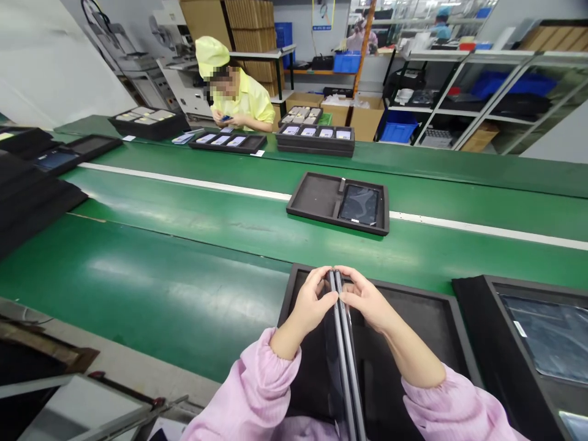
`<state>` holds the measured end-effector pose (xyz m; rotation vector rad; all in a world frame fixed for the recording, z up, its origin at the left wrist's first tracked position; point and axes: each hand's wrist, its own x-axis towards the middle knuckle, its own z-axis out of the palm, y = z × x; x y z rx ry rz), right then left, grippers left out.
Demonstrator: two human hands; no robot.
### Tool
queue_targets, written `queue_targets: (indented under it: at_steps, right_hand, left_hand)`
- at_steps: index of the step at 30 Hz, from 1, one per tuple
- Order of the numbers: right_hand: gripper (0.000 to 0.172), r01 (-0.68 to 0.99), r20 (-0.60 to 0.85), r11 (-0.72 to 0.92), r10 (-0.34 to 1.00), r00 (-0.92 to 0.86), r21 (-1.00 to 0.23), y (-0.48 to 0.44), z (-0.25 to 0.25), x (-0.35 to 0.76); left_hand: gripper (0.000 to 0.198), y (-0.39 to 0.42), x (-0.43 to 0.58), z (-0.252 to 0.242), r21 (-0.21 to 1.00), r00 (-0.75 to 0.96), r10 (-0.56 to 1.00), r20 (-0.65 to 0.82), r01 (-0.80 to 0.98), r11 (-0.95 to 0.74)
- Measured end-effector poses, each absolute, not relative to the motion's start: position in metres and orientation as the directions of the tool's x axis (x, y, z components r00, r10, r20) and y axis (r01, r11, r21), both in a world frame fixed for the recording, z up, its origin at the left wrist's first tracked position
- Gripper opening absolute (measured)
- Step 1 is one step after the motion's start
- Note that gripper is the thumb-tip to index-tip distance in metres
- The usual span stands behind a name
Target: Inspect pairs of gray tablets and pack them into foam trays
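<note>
Two thin tablets stand on edge, pressed together side by side, with their narrow sides facing me. My left hand [313, 304] is closed on the upper end of the left tablet [342, 367]. Around the same end of the right tablet [351, 367] my right hand [370, 300] is closed, and the two thumbs almost meet at the edges. Below both hands lies a black foam tray [465, 343]; the arms and tablets cover part of it. The tablets' lower ends run out of view at the bottom.
Ahead on the green bench [184, 269], another black tray [313, 193] holds one tablet [361, 204]. Stacked trays [487, 343] with a tablet on top stand at right; dark trays [27, 190] sit left. Across the bench, a person in yellow [248, 98] handles a small item near phone-filled trays [316, 142].
</note>
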<state>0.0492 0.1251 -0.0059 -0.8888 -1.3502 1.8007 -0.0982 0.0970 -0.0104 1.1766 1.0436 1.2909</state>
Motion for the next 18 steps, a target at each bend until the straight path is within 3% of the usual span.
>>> queue_targets:
  at_steps: [7, 18]
  right_hand:
    - [0.067, -0.067, -0.128, -0.202, 0.809, -0.573, -0.977, 0.119, -0.003, 0.055]
    - [0.068, -0.095, -0.09, -0.175, 0.813, -0.575, -0.98, 0.116, -0.01, 0.063]
  left_hand:
    - [0.059, 0.092, -0.104, -0.017, 0.987, 0.149, 0.978, 0.147, -0.087, -0.135]
    - [0.067, 0.091, -0.108, -0.02, 0.989, 0.219, 0.965, 0.145, -0.01, -0.146]
